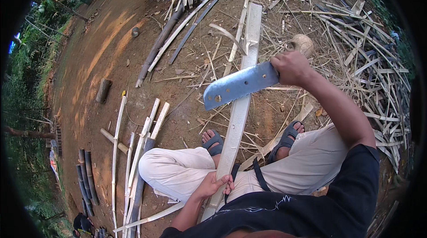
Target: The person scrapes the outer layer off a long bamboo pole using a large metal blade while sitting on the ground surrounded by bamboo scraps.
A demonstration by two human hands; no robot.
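Note:
My right hand (291,69) is closed round the wooden handle (302,44) of a broad machete (240,85). Its wide, rust-spotted blade lies across a long pale split bamboo strip (238,122). That strip runs from my lap, between my feet, away to the far ground. Near my waist, my left hand (213,185) grips the strip's near end, thumb on top and fingers curled round its edge. Just beyond the blade, a curled bamboo shaving (229,35) rises beside the strip.
Split bamboo pieces (138,166) lie to my left, dark bamboo poles (88,178) farther out. A big heap of slats and offcuts (378,77) covers the right side. Long poles (164,42) lie ahead. My sandalled feet (212,142) flank the strip.

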